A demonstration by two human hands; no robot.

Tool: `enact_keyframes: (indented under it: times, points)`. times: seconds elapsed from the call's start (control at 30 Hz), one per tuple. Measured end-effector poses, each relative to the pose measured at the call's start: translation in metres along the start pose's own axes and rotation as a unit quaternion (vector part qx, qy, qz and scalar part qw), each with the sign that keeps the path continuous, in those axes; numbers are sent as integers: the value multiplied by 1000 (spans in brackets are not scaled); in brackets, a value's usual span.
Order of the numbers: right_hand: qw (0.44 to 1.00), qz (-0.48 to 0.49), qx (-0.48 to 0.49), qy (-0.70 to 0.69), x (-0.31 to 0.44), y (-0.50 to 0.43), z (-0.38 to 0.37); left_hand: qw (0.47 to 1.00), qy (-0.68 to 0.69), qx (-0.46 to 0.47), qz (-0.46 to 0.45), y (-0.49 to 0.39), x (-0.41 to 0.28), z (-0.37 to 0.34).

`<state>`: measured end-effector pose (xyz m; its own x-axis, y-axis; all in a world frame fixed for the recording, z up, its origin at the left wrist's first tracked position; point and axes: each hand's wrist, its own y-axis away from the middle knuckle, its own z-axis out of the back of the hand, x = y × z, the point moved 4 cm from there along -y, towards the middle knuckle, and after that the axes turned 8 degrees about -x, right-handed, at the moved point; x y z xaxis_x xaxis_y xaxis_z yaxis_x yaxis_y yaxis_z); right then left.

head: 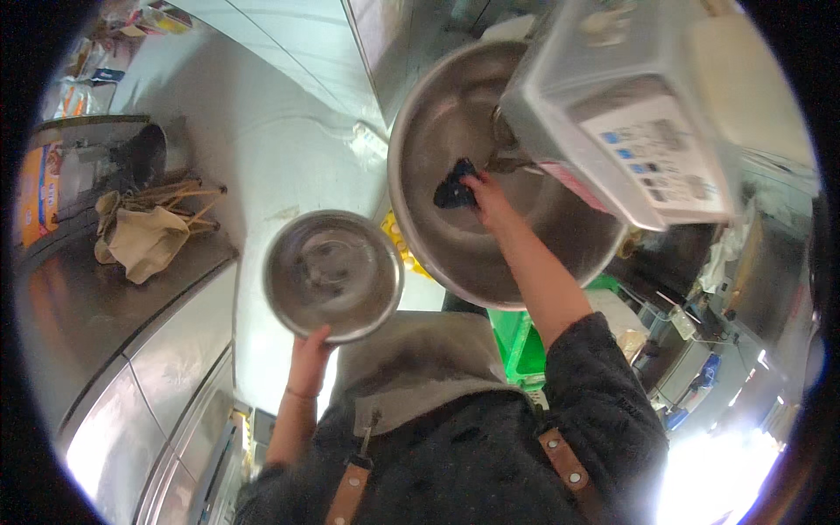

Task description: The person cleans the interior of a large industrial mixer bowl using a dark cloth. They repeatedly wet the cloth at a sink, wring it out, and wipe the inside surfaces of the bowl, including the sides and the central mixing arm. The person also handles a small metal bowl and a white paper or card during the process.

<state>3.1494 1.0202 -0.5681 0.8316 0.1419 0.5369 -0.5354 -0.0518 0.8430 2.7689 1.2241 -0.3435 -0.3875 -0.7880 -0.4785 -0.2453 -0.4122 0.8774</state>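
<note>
My left hand [312,359] grips the near rim of a round stainless steel bowl [374,289], the thumb over the edge. The bowl is held in the air above the floor, its inside turned up towards me, with some dark marks or reflections at its bottom. Inside a much larger steel mixer bowl [430,138], my right hand [487,200] is closed around a dark, crumpled cloth [455,186]. Cloth and fingers are close to the large bowl's inner surface; whether they touch it I cannot tell. A metal mixing tool [508,161] stands just beyond the right hand.
The mixer's head [558,98] with its button panel [663,157] overhangs the large bowl's right side. Below that bowl sits a green plastic crate [518,341]. At left, a steel counter [131,315] carries a beige cloth [147,243] and thin sticks. A white power strip [371,141] lies ahead.
</note>
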Motion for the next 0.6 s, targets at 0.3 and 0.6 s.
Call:
enact_keyframes:
  times: [0.3,0.6]
  points:
    - [992,11,32,-125,91,245,81,971,-127,200,18,29,-29,-72]
    - [952,222,186,-97,127,379,38,920,-138,365,42,16,1,-118]
